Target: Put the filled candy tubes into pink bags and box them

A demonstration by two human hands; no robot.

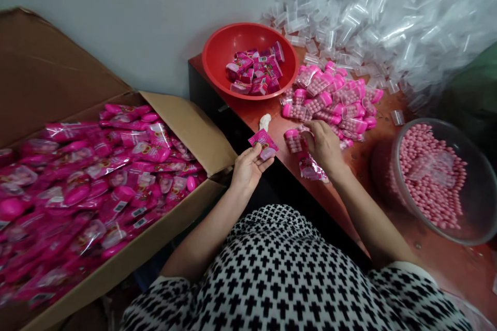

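Note:
My left hand [248, 165] pinches a small pink packet [264, 143] just off the table's edge. My right hand [325, 146] rests on the red table [446, 264], fingers curled around a clear tube with a pink cap [293, 140], filled with pink beads. A pile of the same filled tubes [334, 98] lies just beyond that hand. One wrapped pink pack [311, 169] sits under my right wrist.
A red bowl [221, 57] holds several pink packets. A clear bowl [476, 207] at the right is full of pink beads. Empty clear tubes [388, 15] heap at the back. A cardboard box [186, 124] on the left holds many wrapped pink packs.

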